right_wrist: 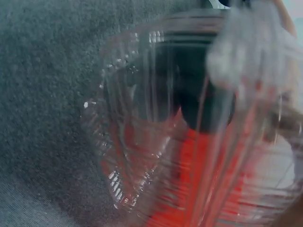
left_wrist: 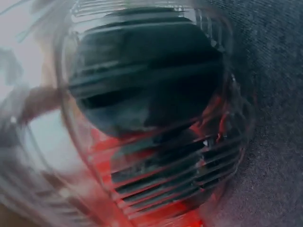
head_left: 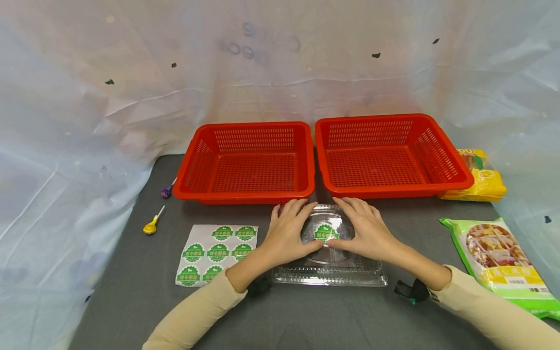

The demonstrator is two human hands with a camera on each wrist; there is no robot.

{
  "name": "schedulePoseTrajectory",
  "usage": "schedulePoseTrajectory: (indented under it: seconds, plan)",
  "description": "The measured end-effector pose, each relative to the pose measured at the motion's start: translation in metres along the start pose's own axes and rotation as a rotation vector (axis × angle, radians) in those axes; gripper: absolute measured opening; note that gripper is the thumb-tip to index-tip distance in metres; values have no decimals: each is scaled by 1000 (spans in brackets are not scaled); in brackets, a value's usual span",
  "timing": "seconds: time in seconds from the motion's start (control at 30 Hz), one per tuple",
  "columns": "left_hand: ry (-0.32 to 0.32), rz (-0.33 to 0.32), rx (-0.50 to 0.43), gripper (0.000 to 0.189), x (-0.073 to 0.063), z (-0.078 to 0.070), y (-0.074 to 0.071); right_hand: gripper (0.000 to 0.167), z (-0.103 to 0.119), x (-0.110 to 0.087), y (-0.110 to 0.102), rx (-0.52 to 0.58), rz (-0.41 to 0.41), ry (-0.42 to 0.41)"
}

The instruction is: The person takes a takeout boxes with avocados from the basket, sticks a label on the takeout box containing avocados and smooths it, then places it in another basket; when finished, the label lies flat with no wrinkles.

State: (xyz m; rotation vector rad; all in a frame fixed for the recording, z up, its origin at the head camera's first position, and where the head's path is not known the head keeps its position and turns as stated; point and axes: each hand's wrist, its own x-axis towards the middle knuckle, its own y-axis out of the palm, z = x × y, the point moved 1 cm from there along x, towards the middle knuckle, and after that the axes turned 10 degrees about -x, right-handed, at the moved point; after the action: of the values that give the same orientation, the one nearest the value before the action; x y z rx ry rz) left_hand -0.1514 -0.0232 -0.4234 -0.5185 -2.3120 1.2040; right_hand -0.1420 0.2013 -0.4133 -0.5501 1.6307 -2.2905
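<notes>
A clear plastic container point(head_left: 330, 278) with a closed lid lies on the table. On its lid sits a round green-and-white sticker point(head_left: 325, 232). My left hand point(head_left: 286, 236) rests on the lid's left side, fingers spread toward the back edge. The right hand point(head_left: 365, 233) mirrors it on the other side. Both thumbs meet at the sticker's lower edge and press there. Through both wrist views the container's ridged clear wall point(left_wrist: 227, 137) shows close up, blurred in the right wrist view. Left of the container lies a white sheet of green stickers point(head_left: 218, 253), its top left spot bare.
Two red baskets, left point(head_left: 255, 175) and right point(head_left: 376, 167), stand behind the container. A yellow packet point(head_left: 483, 187) lies beside the right one, a green food bag point(head_left: 503, 262) nearer. At left are a yellow lollipop point(head_left: 150, 226) and a purple lollipop point(head_left: 166, 191).
</notes>
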Motion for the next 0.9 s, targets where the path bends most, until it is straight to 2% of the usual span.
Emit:
schedulePoseTrajectory:
  seconds: [0.1, 0.23, 0.4, 0.67, 0.9]
  plan:
    - [-45, 6, 22, 87, 3, 1, 2, 106, -3, 3, 3, -13, 14, 38]
    - [-74, -8, 47, 87, 7, 2, 5, 97, -6, 7, 6, -10, -26, 59]
    - [-78, -41, 72, 81, 11, 4, 7, 85, -8, 11, 9, 12, -90, 77]
    - [-65, -78, 57, 66, 10, 4, 8, 63, -9, 11, 13, 62, -165, 53]
    - [-76, -90, 46, 49, 10, 3, 7, 47, -10, 11, 14, 72, -180, 46]
